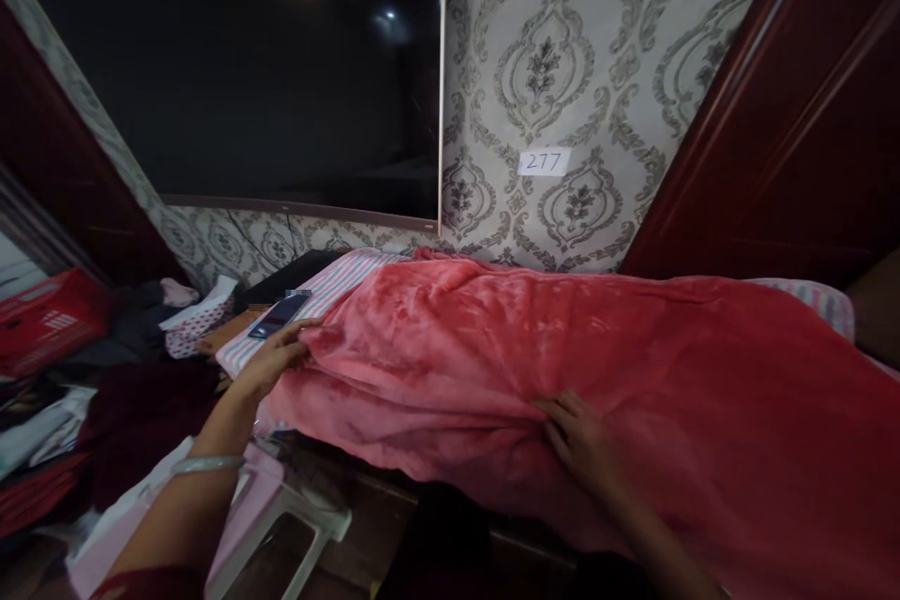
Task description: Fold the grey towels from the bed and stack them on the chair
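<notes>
A plush red-pink blanket (pixel 633 375) lies spread over a long low surface, its near edge hanging down the front. My left hand (pixel 277 358) is closed on the blanket's left edge, fingers pinching the fabric. Near the middle of the front side, my right hand (pixel 577 431) grips a fold, and creases run leftward from it. Beneath the blanket, a striped cloth (pixel 344 277) shows at the left end and again at the far right corner. A dark phone (pixel 281 314) rests on that cloth, just beyond my left hand.
A large dark television (pixel 281 75) hangs on the patterned wall, beside a paper marked 277 (pixel 544 161). A plastic stool (pixel 281 497) stands below my left arm. At the left are piled clothes (pixel 147 412), a red box (pixel 52 319) and a dotted tissue pack (pixel 201 323).
</notes>
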Available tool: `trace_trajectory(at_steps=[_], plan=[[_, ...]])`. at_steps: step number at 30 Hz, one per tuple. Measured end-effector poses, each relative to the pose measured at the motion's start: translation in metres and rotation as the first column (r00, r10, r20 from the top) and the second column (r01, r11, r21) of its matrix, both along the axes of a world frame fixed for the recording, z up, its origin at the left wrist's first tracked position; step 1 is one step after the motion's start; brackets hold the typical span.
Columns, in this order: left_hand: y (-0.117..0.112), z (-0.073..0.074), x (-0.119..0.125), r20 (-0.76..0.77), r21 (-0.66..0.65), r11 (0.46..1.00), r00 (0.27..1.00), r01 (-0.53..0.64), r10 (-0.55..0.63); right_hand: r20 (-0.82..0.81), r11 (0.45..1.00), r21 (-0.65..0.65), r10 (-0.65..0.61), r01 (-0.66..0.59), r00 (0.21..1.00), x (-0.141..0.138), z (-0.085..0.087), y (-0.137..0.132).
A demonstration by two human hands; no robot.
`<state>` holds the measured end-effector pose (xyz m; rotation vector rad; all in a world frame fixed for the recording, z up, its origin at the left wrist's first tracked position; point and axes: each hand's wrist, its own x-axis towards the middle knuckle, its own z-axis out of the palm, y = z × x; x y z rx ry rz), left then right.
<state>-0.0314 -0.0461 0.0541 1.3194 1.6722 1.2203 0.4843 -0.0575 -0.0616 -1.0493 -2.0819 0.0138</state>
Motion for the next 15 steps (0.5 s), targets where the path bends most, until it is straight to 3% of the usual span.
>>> trace_trajectory(at_steps=[3, 7, 12, 15], plan=[[0.004, 0.002, 0.001, 0.125, -0.069, 0.997, 0.992, 0.033, -0.024, 0.003, 1.0, -0.011, -0.003, 0.003, 1.0, 0.002, 0.004, 0.0], [0.013, 0.005, 0.004, 0.011, -0.041, 0.999, 1.0, 0.012, -0.011, 0.083, 0.996, 0.033, -0.088, 0.086, 0.993, 0.011, 0.005, 0.006], [0.018, 0.018, 0.002, -0.066, -0.088, 0.968, 0.969, 0.233, -0.24, 0.155, 0.987, 0.061, -0.159, 0.151, 0.975, 0.03, 0.002, 0.018], [0.021, 0.023, -0.004, -0.073, 0.007, 0.992, 0.989, 0.126, -0.125, 0.158, 0.993, 0.056, -0.108, 0.1, 0.982, 0.036, -0.001, 0.023]])
